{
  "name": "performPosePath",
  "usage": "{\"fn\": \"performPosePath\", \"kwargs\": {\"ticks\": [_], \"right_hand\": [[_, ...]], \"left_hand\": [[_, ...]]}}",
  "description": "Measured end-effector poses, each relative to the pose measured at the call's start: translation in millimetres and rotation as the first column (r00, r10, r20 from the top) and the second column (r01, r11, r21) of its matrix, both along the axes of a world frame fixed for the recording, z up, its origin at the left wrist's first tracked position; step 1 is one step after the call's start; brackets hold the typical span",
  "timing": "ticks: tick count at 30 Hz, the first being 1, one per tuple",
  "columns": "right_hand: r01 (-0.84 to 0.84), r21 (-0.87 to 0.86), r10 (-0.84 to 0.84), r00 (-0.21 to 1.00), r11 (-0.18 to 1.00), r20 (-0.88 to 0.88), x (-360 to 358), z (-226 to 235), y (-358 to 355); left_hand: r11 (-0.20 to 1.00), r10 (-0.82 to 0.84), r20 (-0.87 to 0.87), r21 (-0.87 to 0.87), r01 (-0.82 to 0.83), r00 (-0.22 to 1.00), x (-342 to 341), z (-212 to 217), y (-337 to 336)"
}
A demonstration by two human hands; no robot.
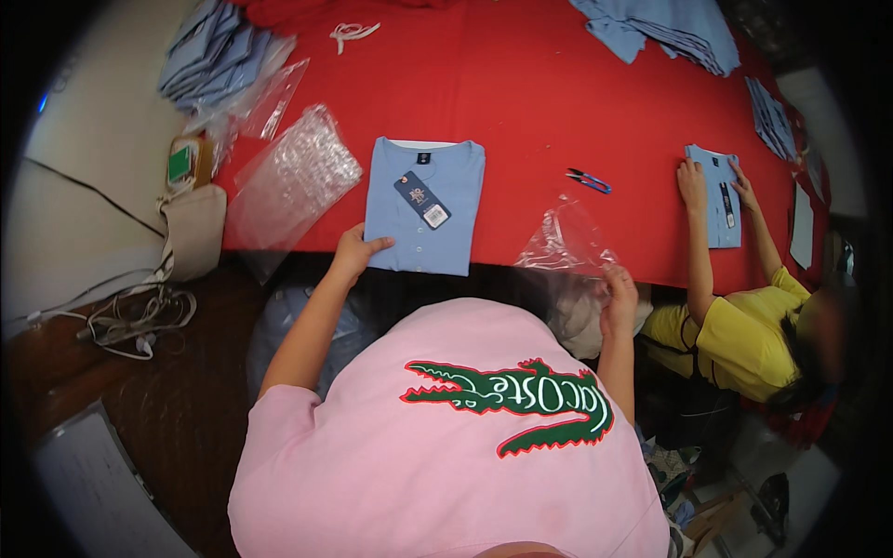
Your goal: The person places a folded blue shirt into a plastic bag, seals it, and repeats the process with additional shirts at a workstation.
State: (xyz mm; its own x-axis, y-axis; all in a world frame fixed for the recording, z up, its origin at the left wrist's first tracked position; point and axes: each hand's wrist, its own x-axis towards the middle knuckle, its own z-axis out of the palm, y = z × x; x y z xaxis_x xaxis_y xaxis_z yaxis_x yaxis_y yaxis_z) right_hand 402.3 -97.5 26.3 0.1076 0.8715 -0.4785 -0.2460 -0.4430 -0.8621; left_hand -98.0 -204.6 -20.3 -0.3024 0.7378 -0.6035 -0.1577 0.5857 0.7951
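Note:
A folded light-blue shirt (423, 200) with a dark hang tag (422, 201) lies near the table's front edge. My left hand (359, 249) grips its lower left side, thumb on top and fingers underneath. Off to the right, my right hand (618, 290) pinches the edge of a clear plastic bag (564, 240). Part of that bag rests on the red tabletop and part hangs over the front edge. Beyond the bag lies a pair of blue-handled thread snips (590, 181), touched by neither hand.
Clear bags (296, 177) are piled left of the shirt. Folded blue shirts (216, 54) stand at the far left, with more blue garments (665, 30) at the far right. A co-worker in yellow (744, 335) handles another folded shirt (716, 200). Cables (139, 321) hang at the left.

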Motion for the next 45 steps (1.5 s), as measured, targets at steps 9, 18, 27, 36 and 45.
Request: {"fn": "performPosePath", "kwargs": {"ticks": [9,18,27,36,45], "right_hand": [[-0.169,0.316,0.166,0.985,0.934,0.036,-86,45,-10],[-0.677,0.225,0.641,0.736,0.701,0.218,-263,15,-99],[-0.647,0.192,0.399,0.647,0.738,0.649,-225,32,-48],[-0.656,0.010,-0.169,-0.181,0.755,0.969,-76,-44,135],[-0.531,0.241,0.182,0.624,0.813,0.760,-152,-56,103]], "left_hand": [[0.962,-0.039,-0.760,0.146,0.229,0.649,19,55,-9],[0.934,-0.355,0.270,0.149,0.325,0.895,43,65,24],[0.589,-0.536,-0.491,0.364,0.721,0.686,37,41,25],[0.808,-0.482,0.346,0.532,0.255,0.805,9,29,-15],[0.681,-0.603,-0.572,-0.007,0.732,0.556,7,72,3]]}}
